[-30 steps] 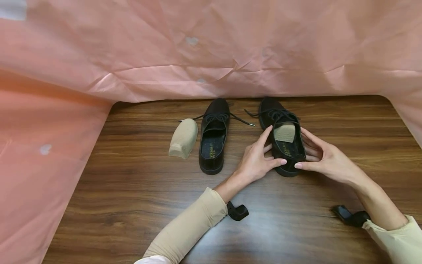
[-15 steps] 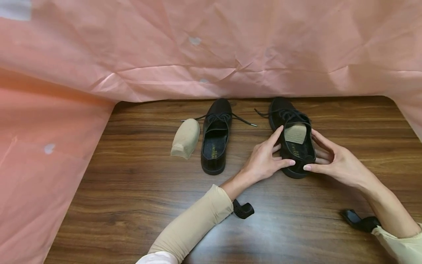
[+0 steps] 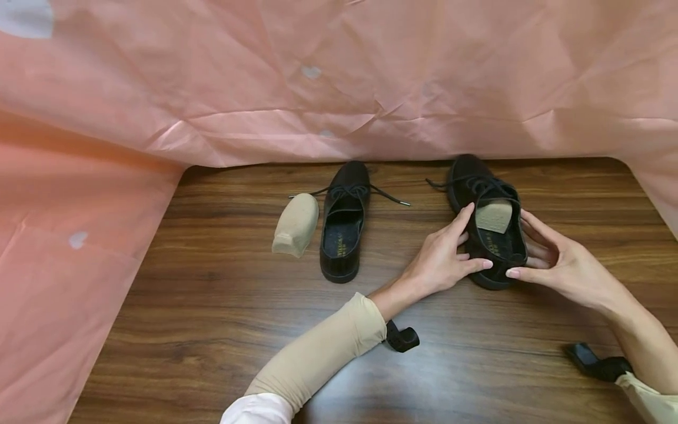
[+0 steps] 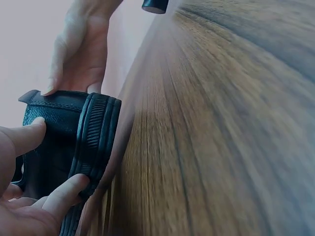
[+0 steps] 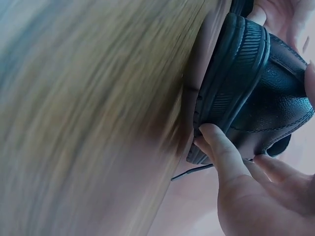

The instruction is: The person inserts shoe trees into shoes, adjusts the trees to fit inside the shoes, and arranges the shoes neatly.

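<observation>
Both hands hold a black lace-up shoe (image 3: 467, 179) on the right side of the table. My left hand (image 3: 441, 260) grips its left side, thumb at the heel; in the left wrist view, fingertips touch the ridged sole edge (image 4: 93, 137). My right hand (image 3: 574, 270) grips the opposite side, its thumb also near the heel. Inside the shoe, a beige shoe insert (image 3: 494, 217) fills the front, its forward part hidden under the laces. A matching shoe (image 3: 340, 262) stands to the left, its insole showing. Beside that lies a second beige insert (image 3: 296, 225).
The wood-grain table (image 3: 212, 330) carries all of these. Pink sheeting (image 3: 339, 76) hangs behind the shoes and along the left. Laces (image 3: 392, 195) of the left shoe spread out to both sides. Black wrist mounts (image 3: 404, 338) show below the hands.
Both hands have moved to the right with the held shoe, widening the space between the two shoes. The left shoe and the loose insert stay in place.
</observation>
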Demonstrator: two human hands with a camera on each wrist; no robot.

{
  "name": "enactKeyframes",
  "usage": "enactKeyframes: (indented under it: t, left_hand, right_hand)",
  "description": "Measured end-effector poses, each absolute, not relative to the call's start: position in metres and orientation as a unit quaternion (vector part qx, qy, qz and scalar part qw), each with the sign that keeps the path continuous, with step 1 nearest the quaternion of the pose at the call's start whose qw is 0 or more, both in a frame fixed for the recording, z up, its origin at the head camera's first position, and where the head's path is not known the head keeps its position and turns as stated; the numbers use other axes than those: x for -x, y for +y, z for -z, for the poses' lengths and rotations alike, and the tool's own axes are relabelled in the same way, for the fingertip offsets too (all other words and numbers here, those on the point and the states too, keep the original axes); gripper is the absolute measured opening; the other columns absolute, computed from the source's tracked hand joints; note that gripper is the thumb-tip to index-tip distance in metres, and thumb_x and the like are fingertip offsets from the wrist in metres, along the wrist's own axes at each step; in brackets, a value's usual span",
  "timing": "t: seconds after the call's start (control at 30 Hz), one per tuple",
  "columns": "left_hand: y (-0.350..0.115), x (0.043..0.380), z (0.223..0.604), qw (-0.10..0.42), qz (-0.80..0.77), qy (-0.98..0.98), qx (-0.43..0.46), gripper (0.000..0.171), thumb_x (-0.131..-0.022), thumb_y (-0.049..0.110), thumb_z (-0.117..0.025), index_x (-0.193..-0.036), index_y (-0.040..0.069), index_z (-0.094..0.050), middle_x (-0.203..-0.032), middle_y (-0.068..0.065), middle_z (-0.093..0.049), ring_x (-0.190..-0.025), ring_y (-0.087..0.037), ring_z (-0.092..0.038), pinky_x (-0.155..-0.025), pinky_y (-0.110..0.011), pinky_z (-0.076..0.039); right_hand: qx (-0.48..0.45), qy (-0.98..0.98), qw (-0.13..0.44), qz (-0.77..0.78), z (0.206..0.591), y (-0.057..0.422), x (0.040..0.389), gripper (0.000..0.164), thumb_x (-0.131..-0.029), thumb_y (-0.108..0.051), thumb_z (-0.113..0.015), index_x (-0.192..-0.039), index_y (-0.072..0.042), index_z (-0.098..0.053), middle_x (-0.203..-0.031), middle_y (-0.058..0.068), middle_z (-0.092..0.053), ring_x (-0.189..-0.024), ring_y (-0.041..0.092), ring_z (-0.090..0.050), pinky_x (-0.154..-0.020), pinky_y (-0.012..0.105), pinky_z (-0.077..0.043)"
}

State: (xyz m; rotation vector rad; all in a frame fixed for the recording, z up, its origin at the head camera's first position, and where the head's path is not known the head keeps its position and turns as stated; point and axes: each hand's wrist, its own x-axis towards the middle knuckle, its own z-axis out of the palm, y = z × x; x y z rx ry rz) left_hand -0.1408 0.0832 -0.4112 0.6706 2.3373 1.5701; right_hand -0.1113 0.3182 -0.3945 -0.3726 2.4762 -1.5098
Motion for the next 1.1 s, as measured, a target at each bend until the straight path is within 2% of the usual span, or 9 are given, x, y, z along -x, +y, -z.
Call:
enactKeyframes:
  t: [0.23,0.67,1.1]
  left_hand:
    - [0.095,0.147,0.409,0.124,-0.531,0.804,-0.238,0.099,-0.088,0.021,-0.078,-0.161,0.027,-0.011,-0.163,0.007,-0.015,-0.13,-0.003,-0.047,-0.08,-0.007,-0.048]
    - [0.112,0.149,0.415,0.11,-0.512,0.815,-0.248,0.097,-0.088,0.024,-0.077,-0.161,0.023,-0.012,-0.163,0.006,-0.018,-0.127,0.0,-0.05,-0.079,-0.005,-0.047]
    - [0.134,0.148,0.415,0.118,-0.491,0.829,-0.239,0.095,-0.09,0.023,-0.075,-0.161,0.025,-0.012,-0.163,0.007,-0.018,-0.126,0.001,-0.049,-0.078,-0.003,-0.046]
  right_hand:
    - [0.117,0.856,0.106,0.492,0.392,0.329,0.116,0.103,-0.082,0.008,-0.075,-0.161,-0.025,-0.018,-0.162,0.017,-0.022,-0.113,-0.013,-0.052,-0.08,0.011,-0.051]
    - [0.106,0.869,0.108,0.472,0.397,0.347,0.116,0.102,-0.085,0.005,-0.074,-0.161,-0.027,-0.014,-0.164,0.011,-0.017,-0.113,-0.022,-0.043,-0.079,0.008,-0.049]
    - [0.109,0.886,0.097,0.44,0.4,0.371,0.113,0.102,-0.087,0.001,-0.074,-0.161,-0.027,-0.009,-0.164,-0.008,-0.011,-0.109,-0.027,-0.038,-0.079,0.001,-0.043]
